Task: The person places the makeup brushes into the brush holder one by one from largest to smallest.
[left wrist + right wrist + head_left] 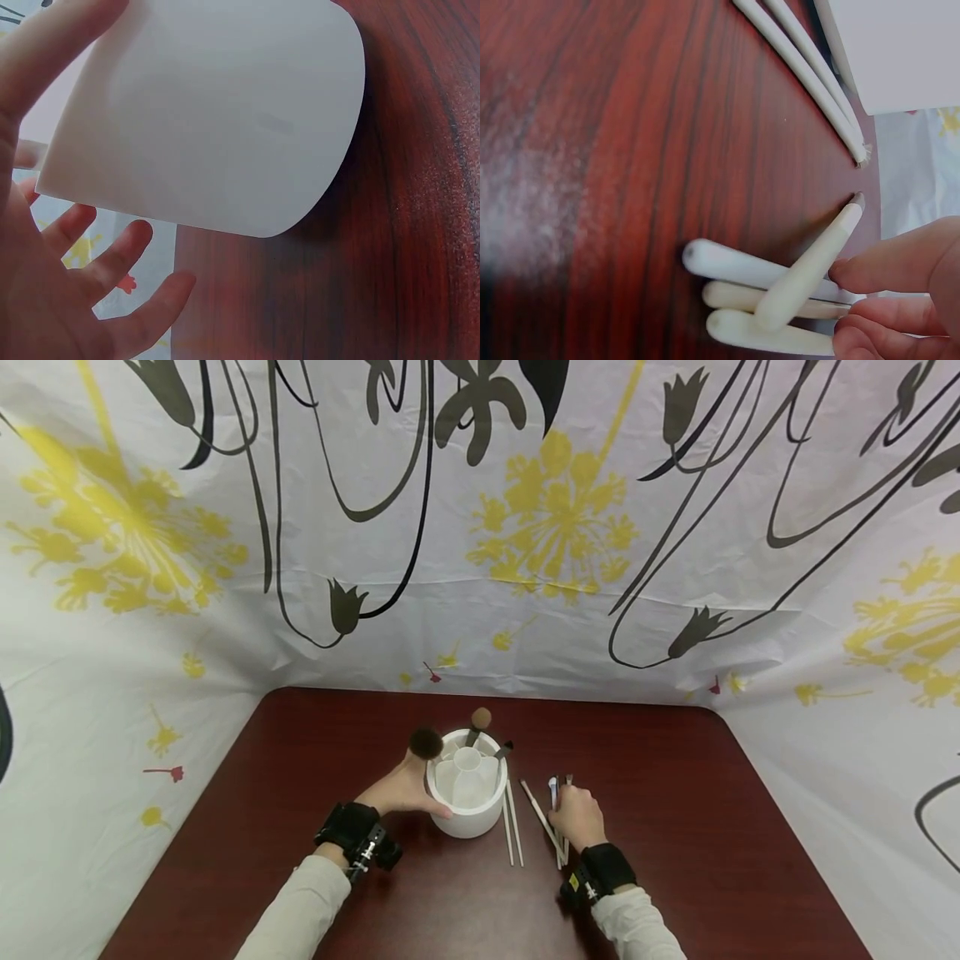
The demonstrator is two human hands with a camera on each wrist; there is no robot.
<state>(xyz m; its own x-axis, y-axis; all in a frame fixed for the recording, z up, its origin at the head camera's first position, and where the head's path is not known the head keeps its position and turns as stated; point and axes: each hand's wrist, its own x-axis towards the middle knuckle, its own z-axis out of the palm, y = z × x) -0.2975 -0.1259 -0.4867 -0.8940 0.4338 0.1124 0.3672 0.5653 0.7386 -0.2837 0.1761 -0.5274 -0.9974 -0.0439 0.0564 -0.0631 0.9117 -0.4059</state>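
A round white brush holder (467,825) with compartments stands on the table. My left hand (405,788) is on its left side, the thumb in front and the fingers spread beyond the wall (225,120). A fluffy dark makeup brush (426,743) shows just above this hand; a tan-headed brush (481,718) and a small dark-tipped brush (506,749) stand in the holder. To the right, my right hand (579,817) reaches over a small group of brushes, pinching around a pale lavender-handled makeup brush (731,262). A cream brush (810,270) lies slanted across the handles.
Two slim pale brushes (514,827) lie side by side between the holder and my right hand. The dark red wooden table (360,727) ends at a white cloth (435,552) printed with flowers, hanging behind and at the sides.
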